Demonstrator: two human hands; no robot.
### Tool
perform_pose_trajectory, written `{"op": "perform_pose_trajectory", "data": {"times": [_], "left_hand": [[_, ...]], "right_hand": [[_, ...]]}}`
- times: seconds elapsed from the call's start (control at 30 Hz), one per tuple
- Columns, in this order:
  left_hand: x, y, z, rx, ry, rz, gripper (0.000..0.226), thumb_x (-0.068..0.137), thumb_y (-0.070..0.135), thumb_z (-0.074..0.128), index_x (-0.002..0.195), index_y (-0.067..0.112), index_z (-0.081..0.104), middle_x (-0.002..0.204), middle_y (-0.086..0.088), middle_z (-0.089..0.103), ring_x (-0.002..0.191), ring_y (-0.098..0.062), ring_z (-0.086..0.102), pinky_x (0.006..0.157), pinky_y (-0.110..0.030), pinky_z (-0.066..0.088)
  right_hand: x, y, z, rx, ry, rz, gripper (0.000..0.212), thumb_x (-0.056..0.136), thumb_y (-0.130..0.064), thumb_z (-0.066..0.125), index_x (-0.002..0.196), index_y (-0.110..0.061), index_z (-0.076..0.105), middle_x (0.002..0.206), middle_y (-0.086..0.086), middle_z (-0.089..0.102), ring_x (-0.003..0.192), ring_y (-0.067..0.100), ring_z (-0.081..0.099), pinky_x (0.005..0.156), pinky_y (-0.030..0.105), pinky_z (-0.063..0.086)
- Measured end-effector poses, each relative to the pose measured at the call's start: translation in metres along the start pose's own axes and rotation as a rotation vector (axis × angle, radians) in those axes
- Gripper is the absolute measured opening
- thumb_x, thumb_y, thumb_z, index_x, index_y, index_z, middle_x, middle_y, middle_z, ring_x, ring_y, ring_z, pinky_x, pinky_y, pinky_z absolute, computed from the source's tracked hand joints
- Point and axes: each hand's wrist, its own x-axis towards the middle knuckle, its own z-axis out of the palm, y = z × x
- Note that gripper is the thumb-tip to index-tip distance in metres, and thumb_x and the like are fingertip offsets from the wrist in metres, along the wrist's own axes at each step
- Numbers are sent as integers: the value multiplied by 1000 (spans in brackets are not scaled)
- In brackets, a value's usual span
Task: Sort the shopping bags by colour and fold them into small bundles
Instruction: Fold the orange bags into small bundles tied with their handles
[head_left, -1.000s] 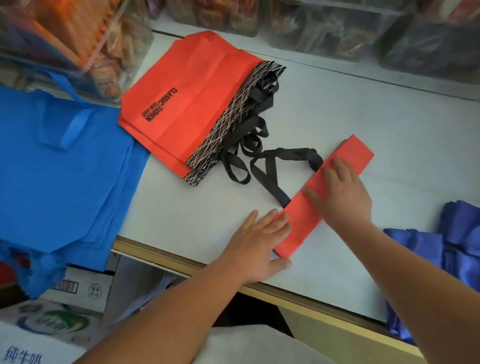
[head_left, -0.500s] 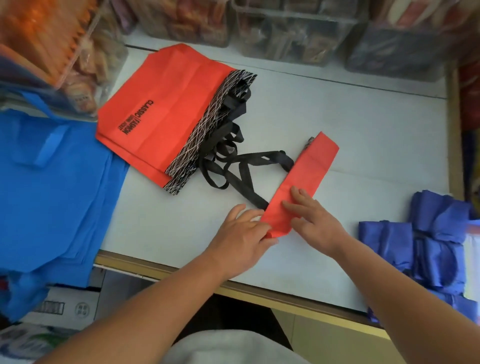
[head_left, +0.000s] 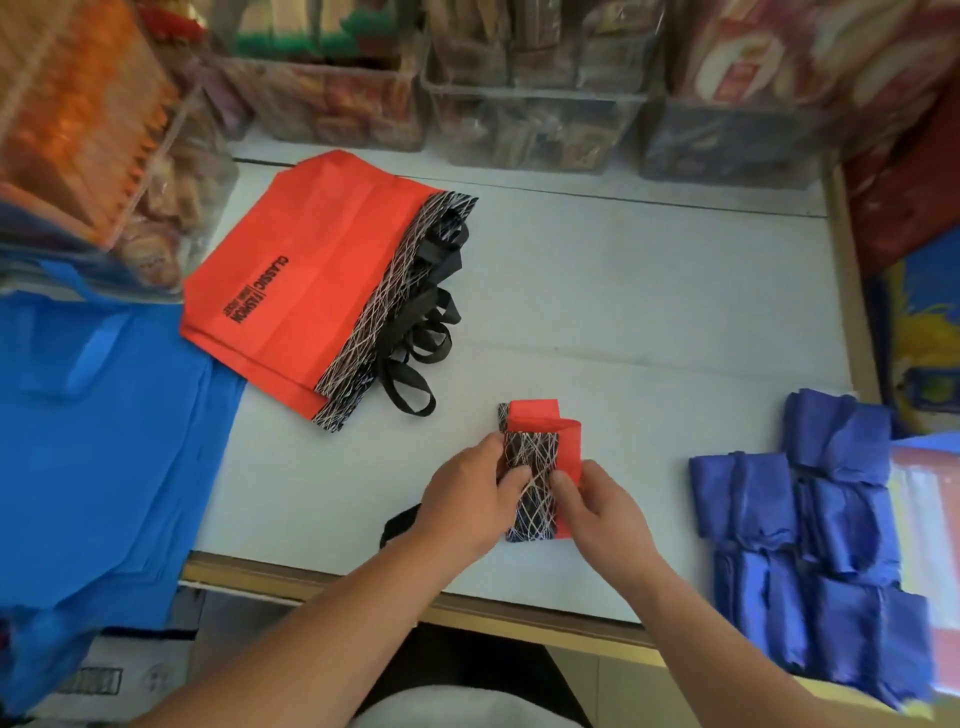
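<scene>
A red shopping bag folded into a small bundle (head_left: 540, 441) lies near the white table's front edge, its black line-patterned band facing up. My left hand (head_left: 467, 499) pinches the bundle's left side. My right hand (head_left: 597, 509) pinches its right side. A black handle loop (head_left: 397, 525) sticks out to the left under my left hand. A stack of flat red bags (head_left: 311, 280) with black handles lies at the back left. Folded dark blue bundles (head_left: 810, 525) sit at the right. Flat light blue bags (head_left: 98, 441) hang over the left edge.
Clear plastic bins of packaged snacks (head_left: 519, 104) line the back of the white table (head_left: 649, 312). More bins (head_left: 88, 130) stand at the far left. A wooden rim (head_left: 847, 291) borders the right side. Cardboard boxes (head_left: 114, 675) sit below at the left.
The long red strip has been folded up into a short bundle showing the patterned band. Both hands moved from pressing the strip flat to pinching the bundle. The camera has tilted, bringing more blue bundles into view.
</scene>
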Motion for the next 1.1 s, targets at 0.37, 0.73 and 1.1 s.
{"op": "perform_pose_trajectory", "data": {"times": [0.37, 0.73, 1.1], "left_hand": [[37, -2, 26, 283, 155, -51, 25, 98, 45, 61, 97, 21, 53, 88, 3, 51, 98, -25, 53, 81, -40, 45], [17, -75, 20, 496, -267, 551, 82, 98, 62, 48, 163, 32, 9, 170, 14, -9, 153, -3, -19, 126, -40, -13], [29, -52, 2, 117, -105, 354, 43, 100, 54, 52, 136, 32, 61, 144, 11, 60, 127, -8, 57, 108, -32, 40]], "right_hand": [[86, -45, -19, -571, -26, -130, 36, 98, -62, 47, 134, -52, 48, 114, -6, 44, 100, 22, 62, 75, 36, 45], [101, -40, -7, -402, 75, -107, 23, 89, -58, 66, 96, -39, 57, 100, -8, 47, 87, 16, 59, 68, 33, 42], [91, -37, -16, 3, 43, -37, 20, 91, -44, 72, 102, -27, 77, 100, -4, 56, 91, 12, 62, 91, 39, 52]]}}
